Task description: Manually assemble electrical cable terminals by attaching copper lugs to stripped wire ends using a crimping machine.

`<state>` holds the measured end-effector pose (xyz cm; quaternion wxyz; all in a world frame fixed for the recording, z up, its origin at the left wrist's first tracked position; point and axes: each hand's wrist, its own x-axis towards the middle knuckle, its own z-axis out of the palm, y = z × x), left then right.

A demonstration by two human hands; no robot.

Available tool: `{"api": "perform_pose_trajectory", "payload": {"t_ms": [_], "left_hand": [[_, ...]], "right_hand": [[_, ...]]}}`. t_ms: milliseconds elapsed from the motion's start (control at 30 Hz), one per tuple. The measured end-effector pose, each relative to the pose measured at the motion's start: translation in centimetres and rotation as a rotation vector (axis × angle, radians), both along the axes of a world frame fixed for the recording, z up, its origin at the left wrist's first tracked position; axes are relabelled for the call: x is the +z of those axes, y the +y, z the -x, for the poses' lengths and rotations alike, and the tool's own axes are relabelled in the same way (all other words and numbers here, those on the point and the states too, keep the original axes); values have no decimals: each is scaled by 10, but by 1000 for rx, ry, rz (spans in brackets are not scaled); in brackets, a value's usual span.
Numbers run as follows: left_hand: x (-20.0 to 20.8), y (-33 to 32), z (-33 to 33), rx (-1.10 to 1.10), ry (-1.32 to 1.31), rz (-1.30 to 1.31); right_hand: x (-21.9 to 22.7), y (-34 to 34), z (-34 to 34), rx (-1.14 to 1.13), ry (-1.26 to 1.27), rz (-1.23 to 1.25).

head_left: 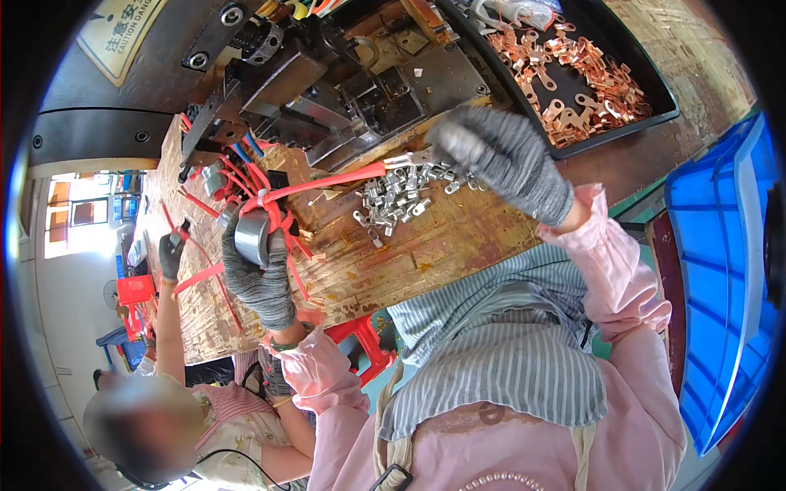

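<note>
Red cables [325,182] gather over the left of the scuffed wooden table [360,282], the left hand [255,280] clamped around a grey ring [251,237] among them, while the right hand [509,162] pinches a metal connector [408,159] at one end; keeping that strand straight should help. A co-worker [233,421] sits at far left; rightward come a press [393,98], a black tray [620,133] of copper pieces [565,123] and a blue crate [720,245].

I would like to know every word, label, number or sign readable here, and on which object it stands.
Warning sign, yellow and pale with dark print, on the grey machine: legible, but I do not copy its wording.
Dark mark on the pink top: too unclear to read.
I can read no other text.
</note>
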<state>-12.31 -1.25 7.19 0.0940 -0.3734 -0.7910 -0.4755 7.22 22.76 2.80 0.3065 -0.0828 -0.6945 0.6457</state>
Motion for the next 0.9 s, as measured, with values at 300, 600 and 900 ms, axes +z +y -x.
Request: {"api": "perform_pose_trajectory", "payload": {"t_ms": [300, 600, 900], "left_hand": [[-22, 10, -28, -76, -143, -12], [-26, 14, -38, -101, -171, -7], [-24, 17, -36, -101, -160, -34]], "right_hand": [[-29, -38, -14, 398, 322, 883], [-27, -54, -8, 589, 405, 1188], [-33, -51, -5, 705, 507, 1098]]}}
